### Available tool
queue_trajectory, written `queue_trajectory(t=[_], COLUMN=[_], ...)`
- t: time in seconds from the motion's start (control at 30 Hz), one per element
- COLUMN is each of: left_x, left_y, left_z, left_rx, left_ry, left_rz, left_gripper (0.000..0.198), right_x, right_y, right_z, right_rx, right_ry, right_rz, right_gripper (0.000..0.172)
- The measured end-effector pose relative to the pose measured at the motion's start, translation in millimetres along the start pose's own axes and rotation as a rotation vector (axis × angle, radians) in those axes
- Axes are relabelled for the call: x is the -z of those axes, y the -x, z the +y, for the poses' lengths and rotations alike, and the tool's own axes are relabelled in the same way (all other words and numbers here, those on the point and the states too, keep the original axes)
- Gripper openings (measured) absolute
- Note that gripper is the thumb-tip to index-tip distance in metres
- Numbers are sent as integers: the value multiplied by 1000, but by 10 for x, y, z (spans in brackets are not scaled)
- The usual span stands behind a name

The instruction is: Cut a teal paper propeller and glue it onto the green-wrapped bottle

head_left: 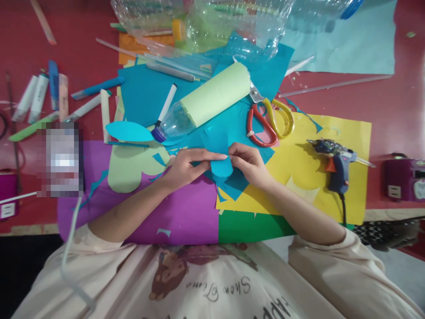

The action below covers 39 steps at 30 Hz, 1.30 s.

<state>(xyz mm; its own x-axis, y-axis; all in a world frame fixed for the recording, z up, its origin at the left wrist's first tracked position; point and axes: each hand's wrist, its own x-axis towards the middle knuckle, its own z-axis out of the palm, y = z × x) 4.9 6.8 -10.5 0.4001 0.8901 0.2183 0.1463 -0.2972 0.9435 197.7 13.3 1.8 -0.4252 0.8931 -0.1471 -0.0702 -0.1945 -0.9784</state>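
Observation:
Between my two hands is a blue paper cutout (222, 169) with a rounded lower end. My left hand (190, 166) pinches its left side between thumb and fingers. On the opposite edge, my right hand (248, 163) grips the same piece with closed fingertips. Just beyond them lies a plastic bottle (175, 122) on its side, wrapped in pale green paper (217, 94), its purple cap pointing left. A light blue leaf-shaped paper (129, 131) rests by the cap. Scissors (265, 119) with red and yellow handles lie right of the bottle.
A glue gun (339, 166) rests on yellow paper (355, 133) at right. Large clear bottles (232, 26) stand at the back. Markers (39, 97) and a phone (64, 159) are on the left. Purple paper (186, 212) and green paper (249, 228) cover the near edge.

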Motion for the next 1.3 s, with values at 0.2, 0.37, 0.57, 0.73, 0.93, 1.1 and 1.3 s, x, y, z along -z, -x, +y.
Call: queue_trajectory(t=[0.2,0.37,0.57,0.73,0.93,1.1,1.3], left_x=[6,7,7,6,-26,-57,-67], left_y=[-4,-6,-21,10,1,-11,-12], left_z=[30,43,63,52,76,85,57], left_rx=[-34,-15,-19,62,128,161,152], left_ry=[26,13,6,55,20,-8,-16], left_rz=[6,20,11,33,121,141,147], left_gripper=[29,27,28,25,18,22,24], right_x=[8,4,-12,-18,-2,5,-19], right_y=[5,15,20,12,25,29,18], right_z=[-8,-12,-4,6,30,50,37], right_rx=[-31,-30,-3,0,71,124,102], right_ry=[27,63,51,45,211,303,298], right_rz=[-3,-8,-22,-14,17,32,57], right_gripper=[23,28,39,46,42,40,44])
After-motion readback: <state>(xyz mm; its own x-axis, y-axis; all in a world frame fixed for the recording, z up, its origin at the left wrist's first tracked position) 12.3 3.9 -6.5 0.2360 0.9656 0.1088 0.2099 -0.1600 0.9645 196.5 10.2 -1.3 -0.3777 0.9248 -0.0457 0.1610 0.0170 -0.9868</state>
